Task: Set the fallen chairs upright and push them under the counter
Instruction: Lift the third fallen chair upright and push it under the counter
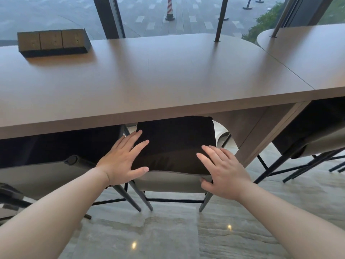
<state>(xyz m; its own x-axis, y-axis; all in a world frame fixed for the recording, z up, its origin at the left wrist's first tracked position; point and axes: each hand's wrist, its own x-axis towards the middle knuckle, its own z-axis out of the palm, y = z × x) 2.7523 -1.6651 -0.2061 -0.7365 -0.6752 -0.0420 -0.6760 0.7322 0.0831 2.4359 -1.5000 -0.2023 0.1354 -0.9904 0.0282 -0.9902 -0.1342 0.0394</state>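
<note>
Bare forearms, no sleeves; a thin ring (132, 147) on the left hand (123, 157)

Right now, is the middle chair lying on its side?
No, the chair stands upright, both hands flat on its seat under the counter.
</note>
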